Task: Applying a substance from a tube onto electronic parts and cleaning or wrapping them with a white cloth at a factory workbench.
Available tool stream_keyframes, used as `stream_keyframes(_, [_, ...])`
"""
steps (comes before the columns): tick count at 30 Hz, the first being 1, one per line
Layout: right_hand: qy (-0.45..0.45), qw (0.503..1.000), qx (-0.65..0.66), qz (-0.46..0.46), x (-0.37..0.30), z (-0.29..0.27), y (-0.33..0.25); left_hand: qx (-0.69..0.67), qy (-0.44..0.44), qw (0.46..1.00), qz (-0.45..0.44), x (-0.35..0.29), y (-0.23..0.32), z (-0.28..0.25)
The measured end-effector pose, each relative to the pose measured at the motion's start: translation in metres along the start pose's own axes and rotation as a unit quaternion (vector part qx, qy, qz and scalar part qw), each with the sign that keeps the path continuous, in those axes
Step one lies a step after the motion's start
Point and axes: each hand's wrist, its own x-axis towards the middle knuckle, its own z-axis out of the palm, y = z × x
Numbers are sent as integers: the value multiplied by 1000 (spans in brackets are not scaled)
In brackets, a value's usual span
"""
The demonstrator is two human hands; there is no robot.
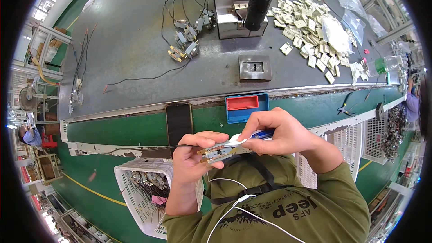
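Note:
In front of my chest my left hand (185, 159) holds a small electrical assembly (219, 153) of grey plastic with brass-coloured metal tabs, gripped between thumb and fingers. A thin black wire (155, 147) trails from it to the left. My right hand (288, 131) has thumb and index finger pinched at the assembly's right end, by a soft-looking white piece (235, 141). Under those fingers lies a blue pen-like tool (264, 134), held in the same hand; its tip is hidden. Just beyond the hands are a black phone (179, 121) and a blue tray (247, 116) with a red insert (242, 103).
Wired assemblies (186, 38) lie on the grey table (130, 40), left of a press (231, 0). A metal block (255, 68) sits before it. White plates (306, 22) are heaped right. Pliers (345, 105) lie on the green ledge; a white crate (144, 198) stands below left.

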Motion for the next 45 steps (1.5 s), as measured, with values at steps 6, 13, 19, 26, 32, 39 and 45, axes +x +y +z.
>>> stream_keyframes(6, [24,998,-21,-50,2,2,2,7,1,1000,7,0,2,0])
stream_keyframes(13, [9,1000,21,0,3,2,-5,11,-2,1000,18,1,1,-3])
stream_keyframes(19, [1,1000,0,-24,4,2,-4,3,-3,1000,10,1,2,-2])
stream_keyframes(26, [13,998,-33,-57,4,3,-4,-10,4,1000,4,-1,2,-2])
stream_keyframes(32, [0,999,-11,-50,3,4,-6,-25,7,1000,6,0,2,-1])
stream_keyframes(39, [-46,988,91,114,3,2,-13,43,22,999,22,4,3,1])
stream_keyframes(45, [-46,989,86,111,2,0,-16,15,3,999,30,2,2,1])
